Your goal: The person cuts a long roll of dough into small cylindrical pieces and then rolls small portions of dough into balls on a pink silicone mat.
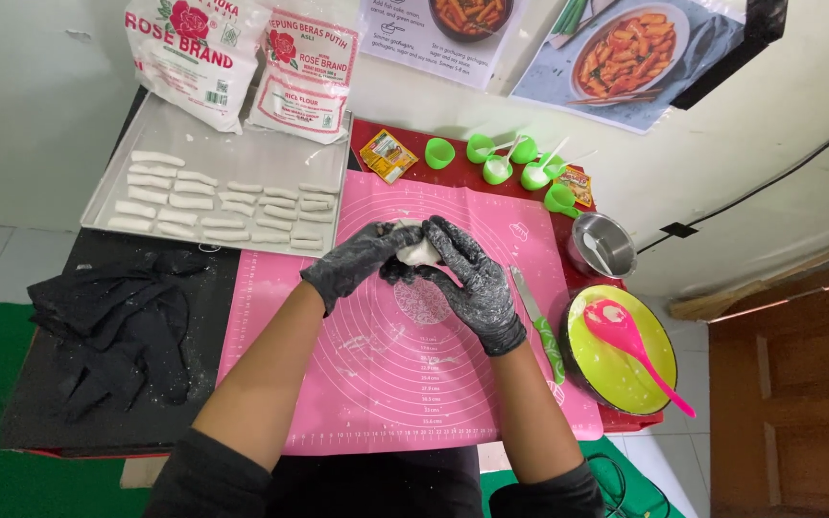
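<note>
Dough (pixel 418 251), white and soft, sits between two hands in black gloves, above the upper middle of a pink baking mat (pixel 395 384). Left hand (pixel 357 261) wraps the lump from the left side with bent fingers, and right hand (pixel 477 283) covers it from the right and from the front, so both hands are pressed together around it and only a small white part shows between them. Gloves carry some white flour dust.

Pink mat lies on a red tray (pixel 630 420) on the dark bench (pixel 50 403). On the mat, just below the hands, there is a round floury mark (pixel 422 302). Just right of the right hand lies a knife with a green handle (pixel 541 326). Further right stands a yellow-green bowl (pixel 592 369) with a pink spoon (pixel 630 341) resting inside it, and behind it a small metal cup (pixel 603 245). Several small green cups (pixel 506 158) stand in a row at the far edge of the tray.

At the far left, a metal tray (pixel 218 144) holds rows of short white dough sticks (pixel 218 206), and two white flour bags (pixel 242 58) lean at its back. Black crumpled cloth (pixel 112 321) lies on the bench, well apart from the left hand.
</note>
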